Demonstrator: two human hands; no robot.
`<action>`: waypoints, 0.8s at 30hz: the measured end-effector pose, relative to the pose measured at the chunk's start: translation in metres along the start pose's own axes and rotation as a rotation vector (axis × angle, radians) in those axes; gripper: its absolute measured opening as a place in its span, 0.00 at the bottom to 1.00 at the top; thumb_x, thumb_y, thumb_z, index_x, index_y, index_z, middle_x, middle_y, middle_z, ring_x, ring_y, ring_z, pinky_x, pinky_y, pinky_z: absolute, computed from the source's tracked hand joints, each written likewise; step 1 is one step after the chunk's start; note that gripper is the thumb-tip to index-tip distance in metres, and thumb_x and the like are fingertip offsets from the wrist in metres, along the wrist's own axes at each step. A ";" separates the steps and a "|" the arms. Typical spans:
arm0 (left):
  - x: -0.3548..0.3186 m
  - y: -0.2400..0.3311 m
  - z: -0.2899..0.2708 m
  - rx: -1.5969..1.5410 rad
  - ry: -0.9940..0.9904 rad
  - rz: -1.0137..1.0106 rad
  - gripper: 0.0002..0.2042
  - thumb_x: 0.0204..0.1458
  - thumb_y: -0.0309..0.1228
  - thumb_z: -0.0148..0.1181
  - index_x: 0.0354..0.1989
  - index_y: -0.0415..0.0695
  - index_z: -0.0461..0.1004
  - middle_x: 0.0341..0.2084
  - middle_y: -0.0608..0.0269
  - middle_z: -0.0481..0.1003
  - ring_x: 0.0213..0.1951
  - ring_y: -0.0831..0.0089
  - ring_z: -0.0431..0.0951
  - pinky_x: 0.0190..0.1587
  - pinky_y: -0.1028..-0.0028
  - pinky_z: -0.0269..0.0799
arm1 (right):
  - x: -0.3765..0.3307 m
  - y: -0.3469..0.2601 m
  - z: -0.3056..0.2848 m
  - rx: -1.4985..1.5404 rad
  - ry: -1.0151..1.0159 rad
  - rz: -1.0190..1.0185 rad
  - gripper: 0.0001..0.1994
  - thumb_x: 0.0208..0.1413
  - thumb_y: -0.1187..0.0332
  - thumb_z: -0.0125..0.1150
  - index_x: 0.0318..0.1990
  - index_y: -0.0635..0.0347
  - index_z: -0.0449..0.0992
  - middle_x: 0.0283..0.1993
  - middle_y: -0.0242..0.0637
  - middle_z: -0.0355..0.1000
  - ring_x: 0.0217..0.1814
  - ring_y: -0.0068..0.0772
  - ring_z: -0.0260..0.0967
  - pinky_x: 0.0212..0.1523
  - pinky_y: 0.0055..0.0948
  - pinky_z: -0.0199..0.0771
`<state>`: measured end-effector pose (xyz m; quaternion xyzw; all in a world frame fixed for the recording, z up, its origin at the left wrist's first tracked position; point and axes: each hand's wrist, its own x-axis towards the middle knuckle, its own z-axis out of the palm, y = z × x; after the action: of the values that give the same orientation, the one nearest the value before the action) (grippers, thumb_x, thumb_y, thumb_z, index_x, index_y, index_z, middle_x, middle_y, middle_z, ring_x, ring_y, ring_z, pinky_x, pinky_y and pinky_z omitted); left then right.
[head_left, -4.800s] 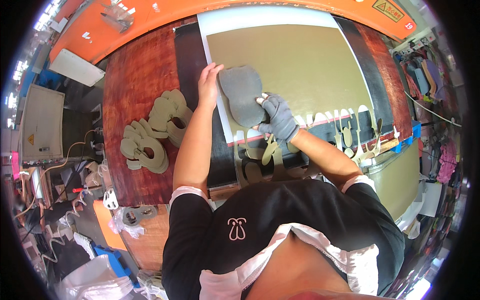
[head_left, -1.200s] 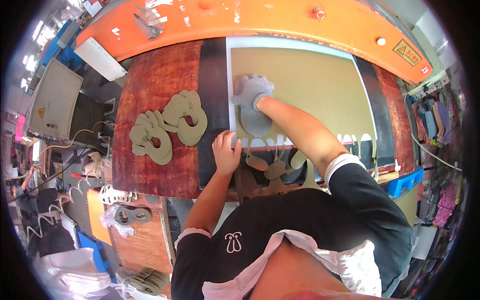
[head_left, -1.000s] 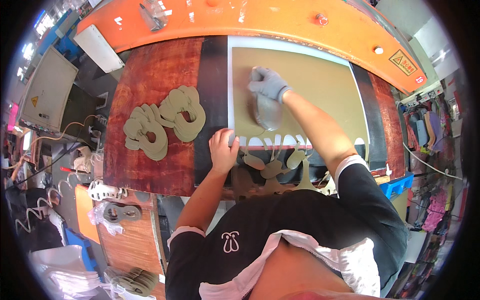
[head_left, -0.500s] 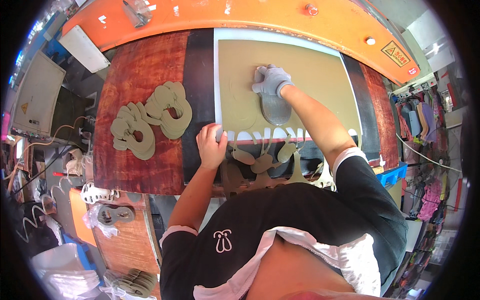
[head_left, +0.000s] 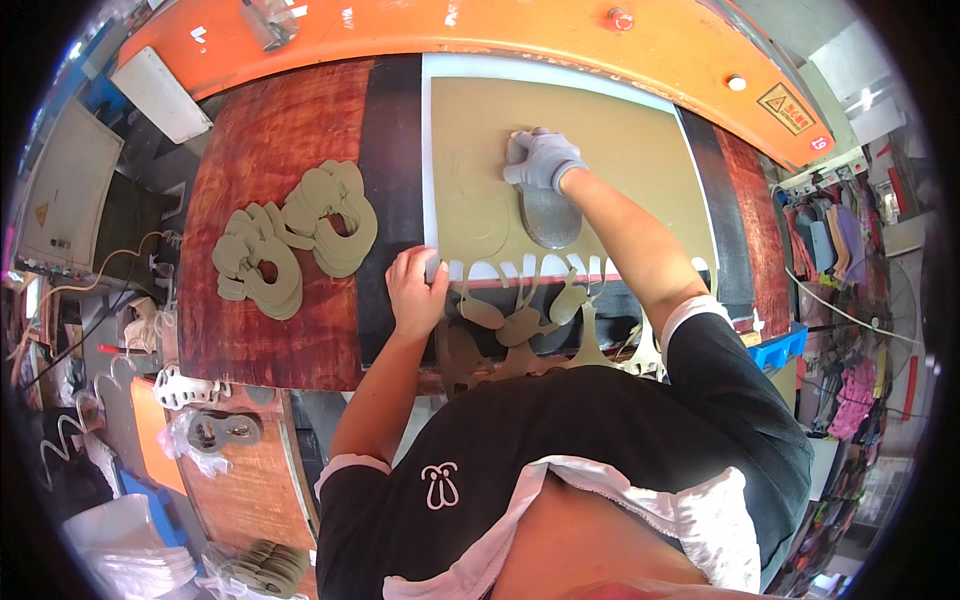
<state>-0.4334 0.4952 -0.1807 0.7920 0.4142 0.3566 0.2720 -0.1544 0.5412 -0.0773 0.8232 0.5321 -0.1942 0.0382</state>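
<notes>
My right hand [head_left: 545, 162], in a grey glove, is closed on the far end of a sole-shaped metal cutting die [head_left: 552, 220]. The die lies on a tan sheet [head_left: 470, 120], which rests on a white board [head_left: 429, 160]. My bare left hand [head_left: 414, 290] is at the board's near left corner, its fingers bent and pressed together. A small grey piece shows by its fingertips; what it is I cannot make out. Off the sheet's near edge hangs a web of cut-out scrap [head_left: 590, 340] with rounded holes.
Two stacks of cut tan ring-like pieces [head_left: 338, 225] lie on the reddish wooden table [head_left: 270, 120] at left. An orange machine beam [head_left: 540, 25] crosses the far side. Another die [head_left: 222, 430] rests on a lower bench at left. A blue bin [head_left: 780, 348] is at right.
The whole view has shifted slightly to the left. Both hands and the cutting die keep their places on the sheet and the board.
</notes>
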 end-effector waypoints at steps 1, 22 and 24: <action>0.001 0.000 0.000 -0.003 -0.002 -0.004 0.13 0.45 0.31 0.59 0.40 0.42 0.72 0.40 0.57 0.72 0.45 0.60 0.71 0.50 0.64 0.61 | 0.000 0.000 -0.001 -0.002 0.024 -0.006 0.33 0.36 0.46 0.61 0.54 0.45 0.69 0.56 0.40 0.65 0.59 0.44 0.63 0.55 0.43 0.65; 0.008 -0.011 0.000 -0.031 0.016 0.005 0.12 0.44 0.31 0.60 0.38 0.43 0.71 0.39 0.59 0.71 0.44 0.60 0.71 0.48 0.63 0.61 | 0.016 0.012 0.030 -0.060 0.206 -0.077 0.40 0.39 0.41 0.58 0.60 0.51 0.62 0.58 0.43 0.63 0.59 0.48 0.61 0.58 0.41 0.61; 0.008 -0.012 0.000 -0.036 0.019 0.004 0.12 0.44 0.31 0.60 0.38 0.43 0.71 0.39 0.58 0.71 0.44 0.60 0.71 0.48 0.63 0.62 | 0.018 0.021 0.037 0.010 0.293 -0.141 0.40 0.41 0.40 0.58 0.59 0.56 0.63 0.57 0.47 0.64 0.59 0.50 0.60 0.58 0.41 0.61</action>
<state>-0.4356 0.5081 -0.1871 0.7843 0.4088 0.3718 0.2818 -0.1390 0.5375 -0.1207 0.8036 0.5874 -0.0768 -0.0577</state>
